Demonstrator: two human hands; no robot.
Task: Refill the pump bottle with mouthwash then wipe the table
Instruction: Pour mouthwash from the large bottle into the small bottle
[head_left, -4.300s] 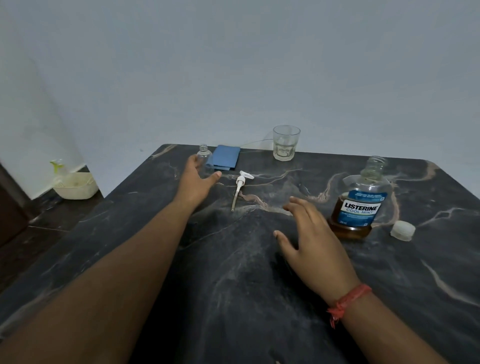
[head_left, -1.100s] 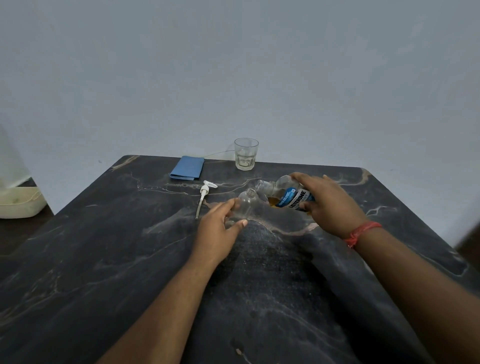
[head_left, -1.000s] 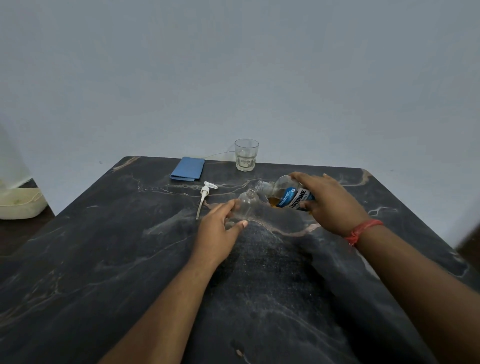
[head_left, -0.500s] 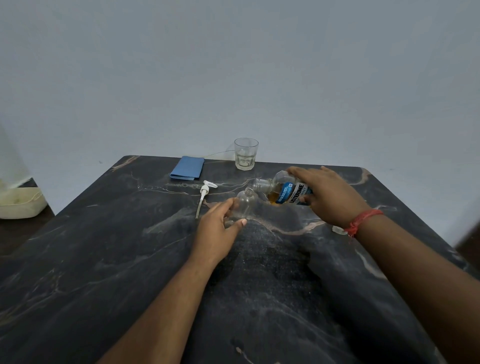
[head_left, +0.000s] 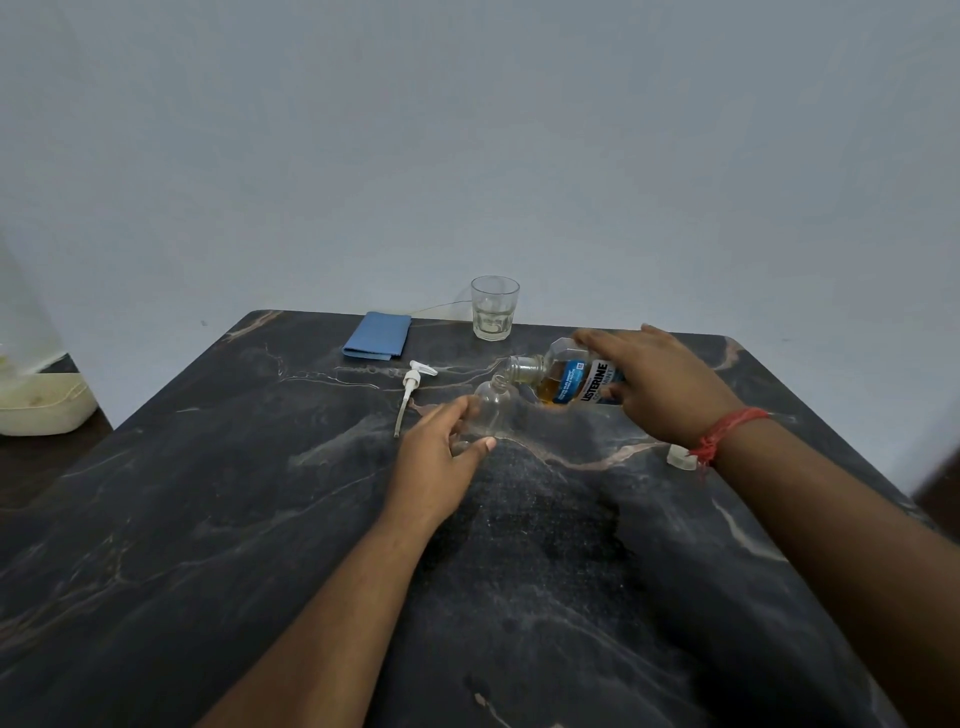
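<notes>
1. Step in hand: pouring. The right hand (head_left: 655, 385) grips the Listerine mouthwash bottle (head_left: 571, 382), fingers wrapped over its body, tilted almost flat with its open neck at the mouth of the small clear pump bottle (head_left: 492, 410)
2. The left hand (head_left: 440, 465) steadies the pump bottle, which stands upright on the dark marble table (head_left: 208, 519), thumb and fingers curled around its lower half
3. Amber liquid sits in the mouthwash bottle; whether any has reached the pump bottle cannot be told
4. Next move, as a judgement: raise the tilt slowly, keep the two necks aligned, and hold the small bottle firm so it does not tip
5. Later steps remain: refit the pump head (head_left: 414, 383), which lies on the table left of the pump bottle, then wipe with the blue cloth (head_left: 377, 336)
6. Count: two bottles, one pump head, one folded cloth, one drinking glass (head_left: 494, 307), one white cap (head_left: 680, 457) near the right wrist
</notes>
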